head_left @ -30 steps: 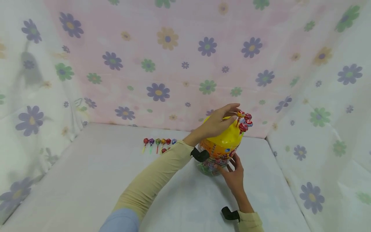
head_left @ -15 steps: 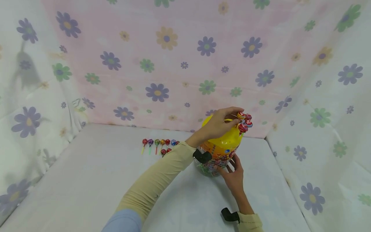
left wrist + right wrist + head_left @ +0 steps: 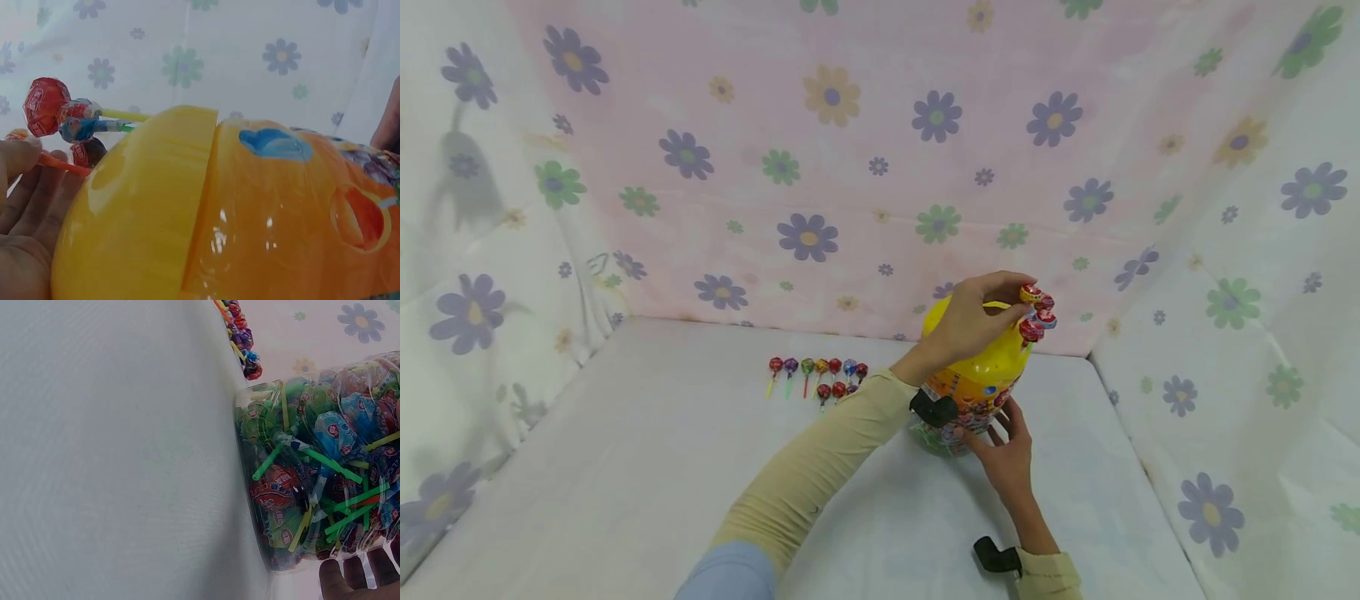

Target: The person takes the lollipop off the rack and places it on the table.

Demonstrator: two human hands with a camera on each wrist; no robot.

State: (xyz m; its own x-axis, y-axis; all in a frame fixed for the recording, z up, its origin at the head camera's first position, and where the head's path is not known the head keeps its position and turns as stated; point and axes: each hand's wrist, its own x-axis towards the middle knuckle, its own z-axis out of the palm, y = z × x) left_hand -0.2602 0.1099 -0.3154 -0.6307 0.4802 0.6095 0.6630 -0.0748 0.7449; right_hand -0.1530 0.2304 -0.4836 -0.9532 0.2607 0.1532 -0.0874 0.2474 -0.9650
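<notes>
A tall jar with a domed yellow lid [image 3: 988, 367] and an orange printed wrap stands upright on the white table. Its transparent lower part [image 3: 325, 475] shows many wrapped lollipops. Several lollipops [image 3: 1043, 320] stick out of the lid's right side, heads outward. My left hand [image 3: 973, 325] reaches over the lid and pinches one lollipop [image 3: 17, 134] near its head, between thumb and finger. The reddish stick of that lollipop runs to the lid in the left wrist view. Lower down, my right hand [image 3: 1006, 460] grips the jar from its right side, thumb in front; its far fingers are partly hidden.
Left of the jar, several lollipops [image 3: 807, 367] lie in a row on the table [image 3: 647, 467], with a shorter row [image 3: 838, 389] in front, partly covered by my left sleeve. Flower-printed cloth [image 3: 850, 183] hangs at the back and both sides.
My left hand's fingers have come down from above the lid onto the lollipop and pinch it, moving slightly right. The right hand and the jar have stayed put.
</notes>
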